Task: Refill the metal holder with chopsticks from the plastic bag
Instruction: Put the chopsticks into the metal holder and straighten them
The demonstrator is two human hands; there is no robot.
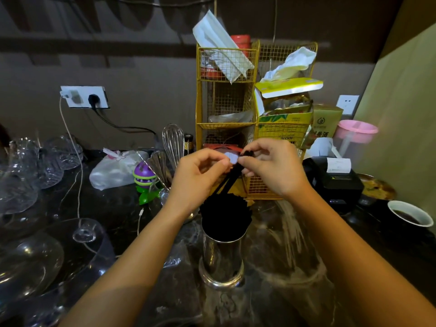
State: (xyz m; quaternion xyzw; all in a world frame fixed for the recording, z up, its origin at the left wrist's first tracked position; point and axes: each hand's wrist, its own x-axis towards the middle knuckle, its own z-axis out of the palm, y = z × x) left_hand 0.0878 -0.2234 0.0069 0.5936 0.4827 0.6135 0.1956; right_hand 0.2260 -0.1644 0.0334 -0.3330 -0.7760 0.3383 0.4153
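Observation:
A shiny metal holder (221,263) stands upright on the dark counter in front of me, packed with black chopsticks (225,217) whose ends fan out above its rim. Above it I hold a few black chopsticks (232,178) slanted, their lower ends reaching down to the bunch. My left hand (197,175) and my right hand (274,166) both pinch their upper ends, where a small white wrapper or label (233,158) shows between the fingers. A crumpled clear plastic bag (290,251) lies right of the holder.
A yellow wire rack (226,128) with boxes and tissues stands behind my hands. Glass bowls and cups (35,232) crowd the left. A whisk (173,140), a white knotted bag (113,173), a purple toy, a black receipt printer (335,180) and a paper cup (410,213) surround the holder.

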